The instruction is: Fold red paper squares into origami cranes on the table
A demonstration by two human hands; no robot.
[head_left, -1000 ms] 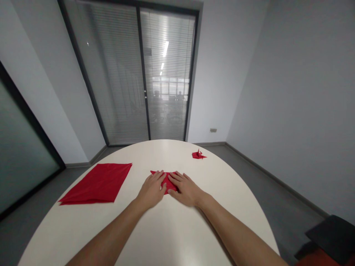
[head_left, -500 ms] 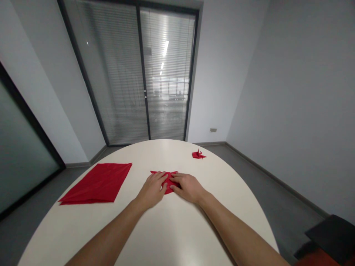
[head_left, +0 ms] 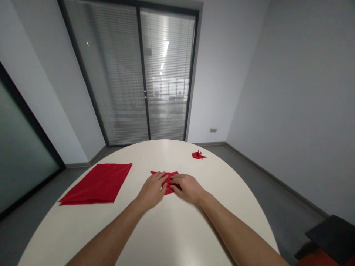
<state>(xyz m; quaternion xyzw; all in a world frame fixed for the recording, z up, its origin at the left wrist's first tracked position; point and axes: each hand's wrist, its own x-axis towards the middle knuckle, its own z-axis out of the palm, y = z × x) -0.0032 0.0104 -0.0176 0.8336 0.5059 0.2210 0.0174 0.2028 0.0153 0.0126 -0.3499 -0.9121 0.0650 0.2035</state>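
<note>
A small piece of red folded paper (head_left: 167, 188) lies on the table between my two hands, largely covered by them. My left hand (head_left: 153, 187) rests flat over its left part, fingers stretched out and the thumb near the front edge. On the right side, my right hand (head_left: 188, 186) has its fingers bent and its thumb drawn in beneath them, closed at the paper's right part. What exactly sits between that thumb and the fingers is partly hidden.
A stack of large red paper sheets (head_left: 97, 184) lies on the left of the round white table (head_left: 155, 236). Toward the far right edge stands a red origami crane (head_left: 199, 154). A dark chair (head_left: 332, 234) is at the lower right, beyond the table.
My right fingers and thumb have drawn closer together at the paper's right part, shifting slightly left. My left hand has stayed almost still.
</note>
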